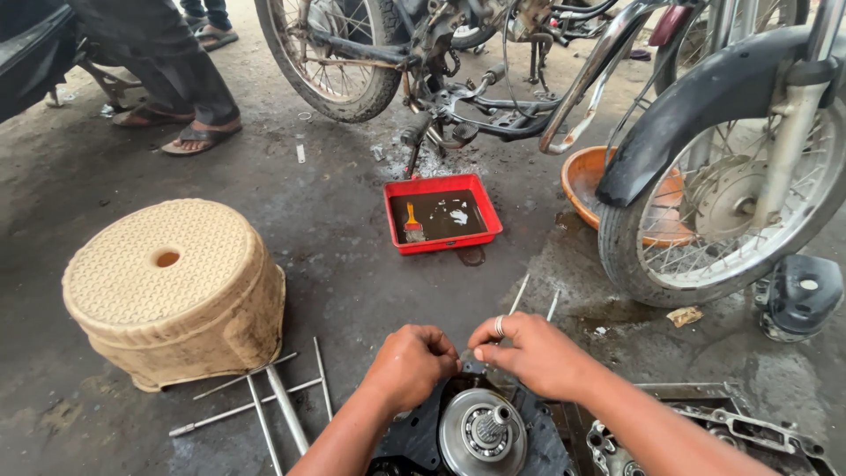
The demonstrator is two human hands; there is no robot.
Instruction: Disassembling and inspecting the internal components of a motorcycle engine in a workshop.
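Both my hands meet over a dark engine casing (pixel 538 445) on the floor at the bottom of the view. My left hand (pixel 411 361) is curled, its fingers pinched at the casing's far edge. Opposite it, my right hand (pixel 533 351), with a ring on one finger, pinches a small dark metal part (pixel 470 361) between thumb and fingertips. Just below the hands sits a round silver clutch hub (pixel 483 432) with a splined shaft in its middle. Whether the left hand also grips the small part is hidden.
A beige plastic stool (pixel 172 286) stands at left, with several long metal rods (pixel 273 401) beside it. A red tray (pixel 442 213) holds dark oil and a brush. An orange basin (pixel 586 176) and motorcycle wheels (pixel 731 203) lie right. Another person's sandalled feet (pixel 198 132) stand far left.
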